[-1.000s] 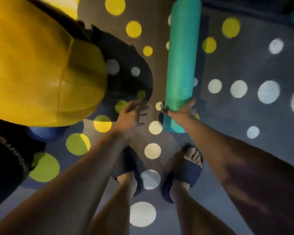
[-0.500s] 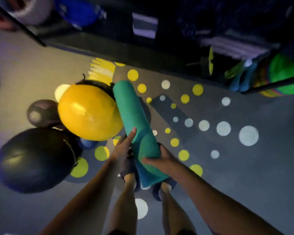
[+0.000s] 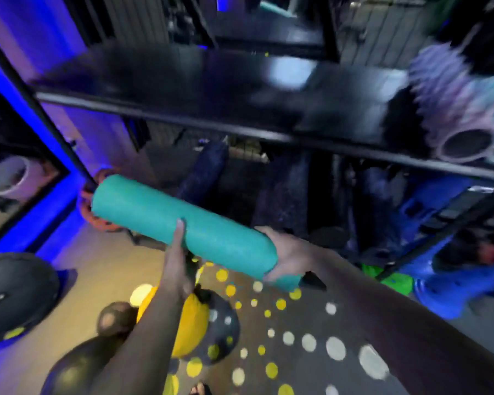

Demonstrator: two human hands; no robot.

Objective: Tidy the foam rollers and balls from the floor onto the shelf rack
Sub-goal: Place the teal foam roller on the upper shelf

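left hand (image 3: 177, 263), right hand (image 3: 290, 256) grip teal roller (image 3: 154, 212); shelf edge (image 3: 240, 129) above, apart

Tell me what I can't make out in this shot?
Head view:
1. Right hand: fingers mostly behind the teal foam roller.
2. Yellow ball: largely covered by the left forearm.
3. Ridged rollers on the shelf rack: motion-blurred, cut by the right edge.
4. Lower shelf contents: too dark.

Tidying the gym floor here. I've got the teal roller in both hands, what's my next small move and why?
Probably raise the roller and slide it onto the shelf. Your left hand and right hand hold it below the shelf's front edge, and dark board shows left of the ridged rollers already lying there.
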